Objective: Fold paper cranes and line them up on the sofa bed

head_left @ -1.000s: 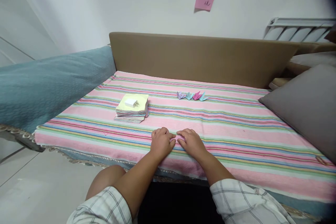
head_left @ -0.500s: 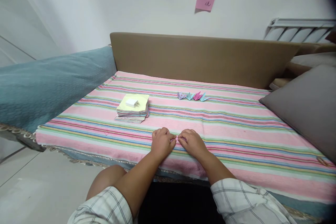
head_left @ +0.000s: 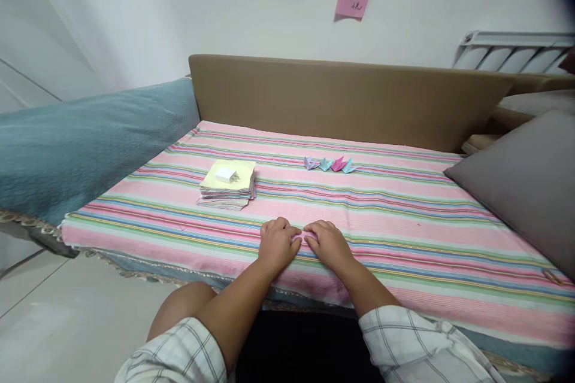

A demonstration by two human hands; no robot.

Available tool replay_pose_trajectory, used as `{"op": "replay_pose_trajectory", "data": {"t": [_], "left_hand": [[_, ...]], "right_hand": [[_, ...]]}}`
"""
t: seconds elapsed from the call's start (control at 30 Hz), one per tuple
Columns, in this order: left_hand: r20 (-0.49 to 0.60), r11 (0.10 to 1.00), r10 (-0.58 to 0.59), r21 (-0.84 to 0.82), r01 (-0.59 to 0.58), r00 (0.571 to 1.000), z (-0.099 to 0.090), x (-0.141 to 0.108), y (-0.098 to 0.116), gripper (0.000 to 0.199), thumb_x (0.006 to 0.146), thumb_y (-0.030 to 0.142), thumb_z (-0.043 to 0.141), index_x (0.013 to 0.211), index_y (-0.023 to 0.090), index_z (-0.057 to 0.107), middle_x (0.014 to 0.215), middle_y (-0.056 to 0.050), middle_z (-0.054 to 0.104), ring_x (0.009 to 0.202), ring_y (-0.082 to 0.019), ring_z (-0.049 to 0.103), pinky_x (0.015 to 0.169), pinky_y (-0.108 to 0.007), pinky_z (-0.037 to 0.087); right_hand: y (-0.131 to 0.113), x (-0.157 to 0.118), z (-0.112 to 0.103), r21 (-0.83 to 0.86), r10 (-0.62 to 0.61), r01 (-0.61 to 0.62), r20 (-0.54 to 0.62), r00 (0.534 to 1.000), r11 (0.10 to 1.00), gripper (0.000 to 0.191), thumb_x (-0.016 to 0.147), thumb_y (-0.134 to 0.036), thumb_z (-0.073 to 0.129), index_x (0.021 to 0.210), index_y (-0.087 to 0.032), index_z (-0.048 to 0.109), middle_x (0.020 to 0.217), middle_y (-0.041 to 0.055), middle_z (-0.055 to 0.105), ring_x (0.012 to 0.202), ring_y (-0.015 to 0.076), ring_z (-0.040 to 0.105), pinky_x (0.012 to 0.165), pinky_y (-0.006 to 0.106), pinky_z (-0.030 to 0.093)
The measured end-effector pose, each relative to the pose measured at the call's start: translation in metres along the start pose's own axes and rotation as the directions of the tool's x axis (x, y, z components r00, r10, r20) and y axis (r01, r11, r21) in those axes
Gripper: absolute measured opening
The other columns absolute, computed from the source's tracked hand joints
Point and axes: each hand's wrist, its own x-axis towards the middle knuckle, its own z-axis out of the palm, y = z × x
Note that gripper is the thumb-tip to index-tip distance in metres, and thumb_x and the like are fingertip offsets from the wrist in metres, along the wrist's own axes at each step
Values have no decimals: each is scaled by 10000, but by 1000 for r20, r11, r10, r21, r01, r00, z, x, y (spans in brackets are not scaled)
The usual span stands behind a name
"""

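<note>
Pink woven cloth with green, blue and yellow stripes (head_left: 417, 206) lies before a brown padded backrest (head_left: 341, 99). On the cloth sits a stack of square paper sheets, yellow on top (head_left: 245, 172), bearing a white plug adapter (head_left: 224, 175). Nearer the wearer and right of the stack, the left hand (head_left: 278, 242) and right hand (head_left: 327, 243) nearly meet, each pinching a small pinkish-purple paper piece (head_left: 303, 235). It seems narrow and flat, though fingers hide most of it. Right of the stack, slightly farther back, four pointed folded-paper figures, lilac, turquoise, magenta and light blue (head_left: 338, 164), form a row.
</note>
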Motion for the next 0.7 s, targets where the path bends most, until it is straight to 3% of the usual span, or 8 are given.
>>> {"op": "replay_pose_trajectory", "data": {"t": [0.37, 0.7], "left_hand": [[-43, 1000, 25, -6, -25, 999, 2, -1, -2, 146, 783, 322, 603, 886, 305, 706, 889, -20, 552, 896, -186, 492, 867, -376, 302], [-43, 999, 19, -36, -20, 999, 3, -1, -2, 147, 785, 308, 599, 879, 320, 711, 883, -21, 543, 901, -184, 493, 883, -380, 296]], "right_hand": [[4, 1, 5, -22, 1, -1, 6, 1000, 1000, 278, 853, -251, 517, 1096, -211, 647, 1007, 77, 618, 958, 211, 513, 855, 323, 381], [5, 1, 8, 17, 22, -22, -12, 1000, 1000, 207, 837, -249, 543, 996, -241, 676, 972, 59, 618, 946, 202, 515, 839, 314, 380]]}}
